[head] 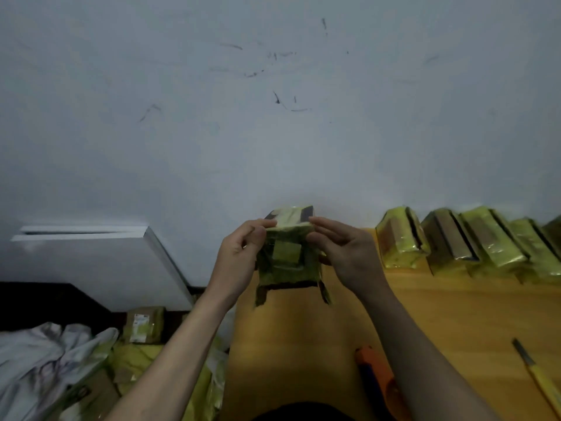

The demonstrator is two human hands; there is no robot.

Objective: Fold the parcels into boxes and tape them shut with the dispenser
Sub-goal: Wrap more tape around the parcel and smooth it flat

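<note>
Two hands hold one small yellow-taped parcel point(288, 253) up off the wooden table point(440, 314), roughly level with the wall's foot. The left hand point(239, 256) pinches the parcel's upper left corner, thumb and fingers curled onto it; the right hand point(343, 253) has its fingertips laid on the upper right corner with the remaining fingers fairly straight, so whether it truly pinches or only steadies I cannot tell. Between the two grips the parcel hangs with its long axis running down toward the person, and two loose dark flaps stick out at its lower edge, below both holds and untouched.

Closing those flaps looks like the step in hand, and I judge the parcel only partly boxed.

The tape dispenser point(373, 378), orange and blue, lies on the table well below and slightly right of the parcel, partly hidden by the right forearm. The right hand is plainly the nearer one to fetch it, leaving the left to carry the parcel alone.

Finished taped boxes point(455, 238) stand in a row to the right of the grip, against the wall. A yellow-handled knife point(537, 378) lies farther right on the table.
</note>
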